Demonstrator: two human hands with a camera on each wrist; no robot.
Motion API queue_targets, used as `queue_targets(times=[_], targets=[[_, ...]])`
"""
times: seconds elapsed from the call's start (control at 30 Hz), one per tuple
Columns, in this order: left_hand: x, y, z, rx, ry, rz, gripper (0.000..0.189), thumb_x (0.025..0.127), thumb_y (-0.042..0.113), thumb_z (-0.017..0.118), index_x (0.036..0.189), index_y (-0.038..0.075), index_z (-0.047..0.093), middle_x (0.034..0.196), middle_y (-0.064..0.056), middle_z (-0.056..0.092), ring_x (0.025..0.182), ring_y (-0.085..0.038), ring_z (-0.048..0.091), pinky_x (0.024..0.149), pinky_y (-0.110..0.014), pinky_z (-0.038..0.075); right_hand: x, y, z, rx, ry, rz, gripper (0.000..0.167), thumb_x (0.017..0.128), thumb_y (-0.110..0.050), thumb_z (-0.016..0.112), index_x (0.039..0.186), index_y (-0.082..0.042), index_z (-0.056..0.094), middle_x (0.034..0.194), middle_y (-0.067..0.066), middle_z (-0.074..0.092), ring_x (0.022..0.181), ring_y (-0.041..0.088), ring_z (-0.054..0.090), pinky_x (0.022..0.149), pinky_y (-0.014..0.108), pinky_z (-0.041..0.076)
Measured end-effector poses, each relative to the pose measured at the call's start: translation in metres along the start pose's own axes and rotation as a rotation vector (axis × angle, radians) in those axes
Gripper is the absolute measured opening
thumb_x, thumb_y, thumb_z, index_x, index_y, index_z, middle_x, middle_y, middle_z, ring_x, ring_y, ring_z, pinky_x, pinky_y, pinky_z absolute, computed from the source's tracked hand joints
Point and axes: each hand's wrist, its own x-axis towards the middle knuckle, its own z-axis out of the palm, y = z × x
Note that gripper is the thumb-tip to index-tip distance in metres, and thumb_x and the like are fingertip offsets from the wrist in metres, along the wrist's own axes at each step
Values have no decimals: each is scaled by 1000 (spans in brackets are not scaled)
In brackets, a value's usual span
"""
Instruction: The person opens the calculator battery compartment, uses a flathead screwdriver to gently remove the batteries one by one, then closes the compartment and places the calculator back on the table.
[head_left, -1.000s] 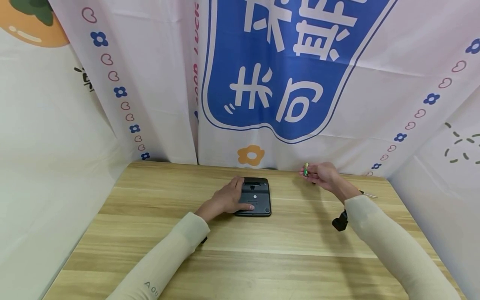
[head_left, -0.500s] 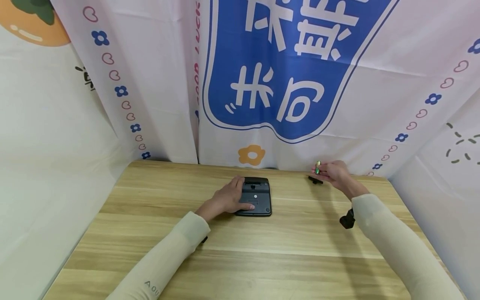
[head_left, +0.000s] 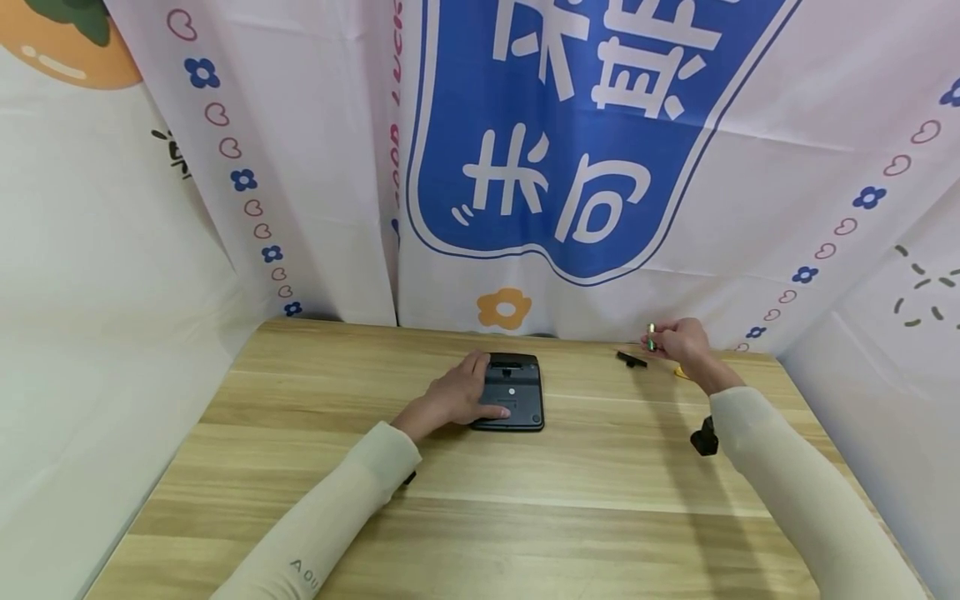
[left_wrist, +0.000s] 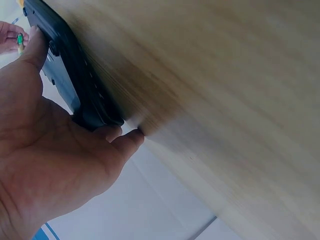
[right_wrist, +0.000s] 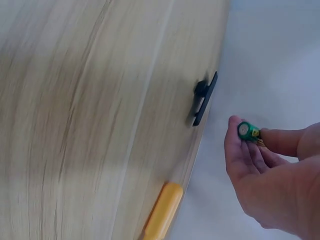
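A dark calculator (head_left: 521, 404) lies face down on the table, its slot-like battery compartment (head_left: 507, 365) uncovered near the far edge. My left hand (head_left: 457, 393) holds it by its left side, thumb across the back and fingers at the edges; the left wrist view shows the same grip on the calculator (left_wrist: 75, 62). Over the table's far edge, my right hand (head_left: 682, 340) pinches a small green and gold battery (right_wrist: 248, 131) between thumb and fingers, its flat end showing. Close to that hand lies a thin black battery cover (right_wrist: 205, 100) with a small tab.
A screwdriver's yellow handle (right_wrist: 165, 210) lies by the table's far edge, partly hidden behind my right hand in the head view. A printed white curtain (head_left: 337, 275) hangs right behind the wooden table (head_left: 525, 517), and pale sheets close off both sides.
My right hand has moved to the right with the battery, bringing the black cover into view and then the yellow handle. My left hand and the calculator have stayed in place.
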Motion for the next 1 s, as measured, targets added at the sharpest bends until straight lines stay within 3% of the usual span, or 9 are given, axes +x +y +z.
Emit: queue_targets(times=[0.13, 0.37, 0.57, 0.67, 0.83, 1.0], targets=[[0, 0, -1, 9, 1, 3, 109, 97, 61, 69, 167, -3, 15, 175, -22, 15, 156, -40, 32, 119, -53, 42, 2, 5, -1, -135, 23, -30, 39, 110, -2, 50, 142, 21, 52, 133, 35, 65, 94, 14, 76, 97, 38, 60], [-1, 1, -2, 21, -1, 3, 108, 98, 61, 68, 167, -3, 15, 175, -22, 15, 156, -40, 32, 121, -51, 41, 2, 9, 2, -408, 64, -169, 31, 104, -8, 65, 123, 15, 70, 119, 30, 73, 102, 38, 72, 78, 32, 61], [1, 0, 0, 24, -8, -6, 109, 98, 62, 68, 167, -3, 15, 175, -22, 14, 157, -39, 31, 120, -51, 41, 5, 11, 1, -602, 90, -285, 21, 102, -9, 66, 102, 9, 78, 96, 23, 78, 75, 21, 60, 68, 31, 45], [1, 0, 1, 19, -7, -6, 108, 98, 61, 68, 167, -2, 15, 175, -22, 14, 157, -39, 30, 120, -52, 41, 8, 14, 1, -640, 101, -319, 19, 100, -7, 67, 97, 8, 78, 89, 21, 77, 72, 23, 58, 69, 37, 46], [1, 0, 0, 15, -5, -3, 109, 98, 61, 68, 167, -3, 15, 175, -22, 14, 158, -39, 28, 121, -52, 39, 11, 18, 0, -686, 123, -361, 20, 98, -4, 66, 103, 11, 78, 93, 23, 77, 83, 37, 66, 76, 52, 53], [-1, 2, -1, 16, 0, -3, 108, 98, 60, 69, 167, -3, 15, 175, -22, 15, 157, -39, 30, 121, -52, 40, 12, 23, -1, -726, 131, -379, 18, 97, -2, 65, 98, 8, 79, 89, 20, 76, 79, 33, 61, 78, 56, 52]])
